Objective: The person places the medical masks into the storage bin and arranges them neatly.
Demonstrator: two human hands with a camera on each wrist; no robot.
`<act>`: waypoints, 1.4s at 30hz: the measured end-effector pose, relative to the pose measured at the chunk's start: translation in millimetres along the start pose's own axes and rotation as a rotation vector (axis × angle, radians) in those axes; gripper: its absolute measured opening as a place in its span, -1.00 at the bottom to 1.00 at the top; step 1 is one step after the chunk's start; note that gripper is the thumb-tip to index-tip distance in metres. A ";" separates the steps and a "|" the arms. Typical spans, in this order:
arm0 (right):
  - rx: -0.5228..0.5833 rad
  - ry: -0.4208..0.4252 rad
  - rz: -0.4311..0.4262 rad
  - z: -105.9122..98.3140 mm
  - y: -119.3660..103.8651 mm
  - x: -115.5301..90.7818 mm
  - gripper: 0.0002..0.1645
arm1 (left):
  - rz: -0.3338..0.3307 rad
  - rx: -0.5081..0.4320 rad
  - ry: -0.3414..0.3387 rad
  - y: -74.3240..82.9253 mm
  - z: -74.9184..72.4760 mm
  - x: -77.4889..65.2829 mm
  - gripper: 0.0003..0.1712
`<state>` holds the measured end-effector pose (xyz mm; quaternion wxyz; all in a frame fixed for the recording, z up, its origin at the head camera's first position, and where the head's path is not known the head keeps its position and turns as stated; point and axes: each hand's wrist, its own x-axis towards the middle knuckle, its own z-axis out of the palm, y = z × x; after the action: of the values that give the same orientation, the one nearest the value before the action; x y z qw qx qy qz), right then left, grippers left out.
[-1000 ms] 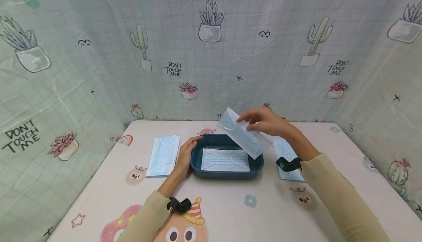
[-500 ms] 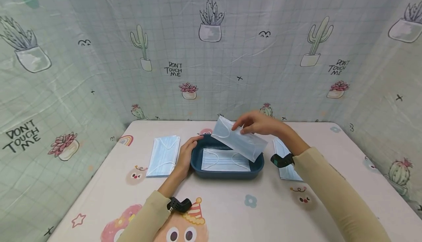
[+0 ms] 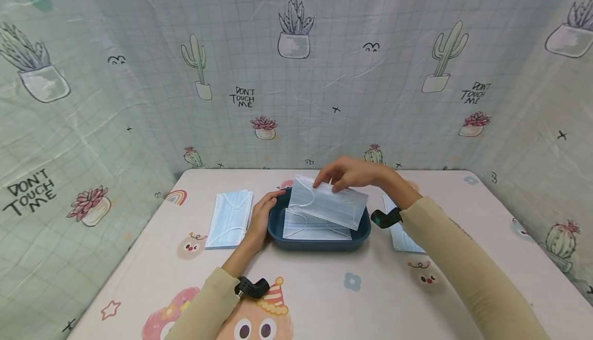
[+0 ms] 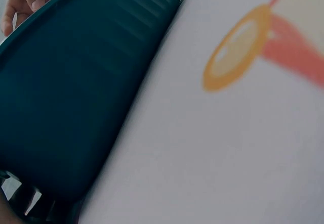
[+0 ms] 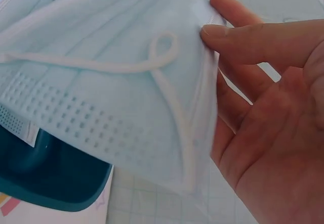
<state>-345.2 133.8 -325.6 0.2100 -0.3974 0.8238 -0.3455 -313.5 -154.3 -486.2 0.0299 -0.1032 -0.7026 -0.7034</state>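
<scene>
My right hand [image 3: 353, 172] pinches a light blue face mask [image 3: 330, 202] between thumb and fingers at its edge. That mask hangs slanted above a dark teal rectangular bin [image 3: 319, 245], overlapping its back right part. Inside the bin lies another blue mask [image 3: 298, 231], ear loops upward, partly hidden by the held one. My left hand [image 3: 260, 219] rests against the bin's left end, its fingers lying along the side to the back left corner. Close up in the right wrist view, the held mask [image 5: 96, 90] shows a white ear loop and a dotted, embossed edge.
Left of the bin, a stack of blue masks [image 3: 228, 221] lies on the white patterned table [image 3: 319, 299]. On the right, more masks [image 3: 404, 237] are partly covered by my right wrist. A cactus-print curtain [image 3: 296, 87] surrounds the table at the back and sides.
My right hand has moved left and slightly down with the mask, which has turned closer to level over the bin. The left hand and the bin have stayed in place.
</scene>
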 end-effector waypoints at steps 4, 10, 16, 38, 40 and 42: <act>0.004 -0.066 -0.033 1.6 0.7 8.1 -0.46 | -0.005 -0.004 0.003 0.7 -0.3 -0.4 -0.55; 0.015 -0.132 -0.003 8.3 -0.7 21.1 -0.45 | -0.013 -0.010 -0.001 -0.2 -1.3 -1.1 -0.54; 0.076 -0.180 0.028 18.2 2.6 31.8 -0.46 | -0.040 -0.022 0.011 0.4 -0.2 -1.3 -0.54; 0.172 -0.251 0.029 35.9 27.6 51.2 -0.43 | -0.034 0.010 -0.001 1.6 0.4 -1.4 -0.53; 0.168 -0.252 0.041 36.9 30.2 52.0 -0.43 | -0.031 0.015 0.005 1.2 0.3 -2.0 -0.54; 0.162 -0.251 0.050 38.2 32.9 52.8 -0.42 | -0.028 0.019 0.009 1.3 -0.2 -3.0 -0.53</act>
<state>-369.7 90.9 -379.3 0.3512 -0.3988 0.7700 -0.3533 -310.4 -154.8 -485.5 0.0243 -0.0897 -0.7106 -0.6974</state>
